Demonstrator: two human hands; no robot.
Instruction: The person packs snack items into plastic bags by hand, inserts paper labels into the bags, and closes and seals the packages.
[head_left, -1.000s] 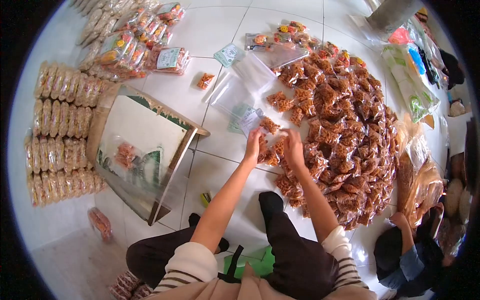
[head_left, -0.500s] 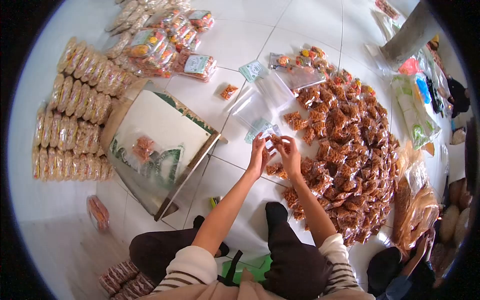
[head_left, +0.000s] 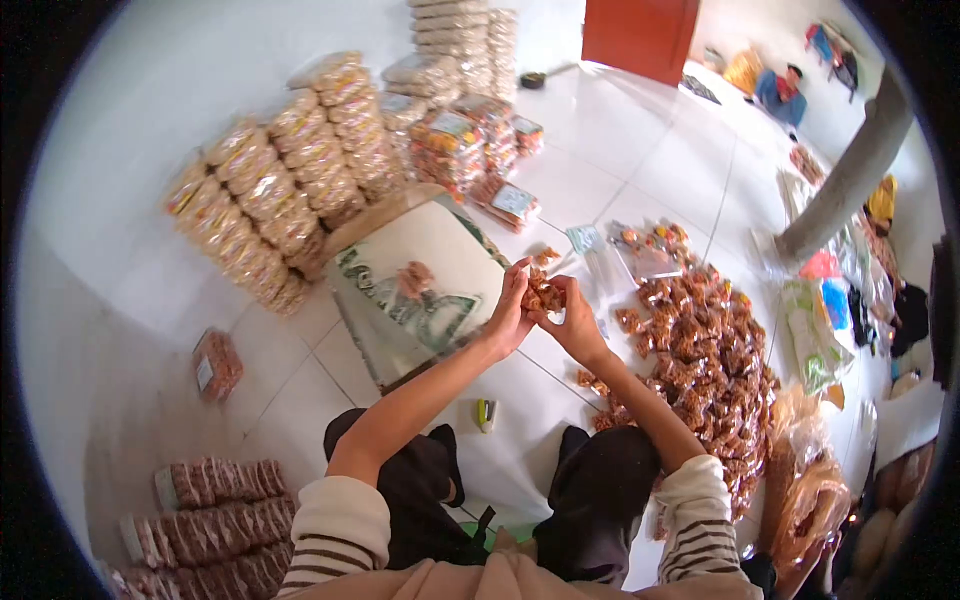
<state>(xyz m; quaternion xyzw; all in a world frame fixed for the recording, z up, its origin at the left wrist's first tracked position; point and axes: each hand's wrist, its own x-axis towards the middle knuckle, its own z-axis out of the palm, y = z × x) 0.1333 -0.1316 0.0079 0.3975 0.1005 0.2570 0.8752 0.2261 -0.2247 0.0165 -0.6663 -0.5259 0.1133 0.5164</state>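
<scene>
Both my hands are raised in front of me, close together, around small clear packets of brown snack [head_left: 541, 290]. My left hand [head_left: 510, 312] has its fingers wrapped round the packets from the left. From the right, my right hand [head_left: 575, 325] pinches them. Below and to the right, a large heap of similar packets [head_left: 710, 370] covers the floor. Clear plastic bags [head_left: 608, 272] and a green-and-white label card [head_left: 584, 239] lie beyond my hands. Left of them is a low board-topped stand [head_left: 425, 270] with a pinkish packet [head_left: 414, 279] on it.
Stacks of long packaged goods [head_left: 265, 215] line the left wall. Dark red packets [head_left: 215, 510] lie at the lower left, and a yellow-green stapler [head_left: 486, 415] on the floor. A grey pillar [head_left: 850, 185] rises at the right. A person [head_left: 780, 97] sits far back, near a red door [head_left: 640, 38].
The view has tilted up and turned left, showing the door and far person. My hands have lifted from the floor with packets and now hold them together.
</scene>
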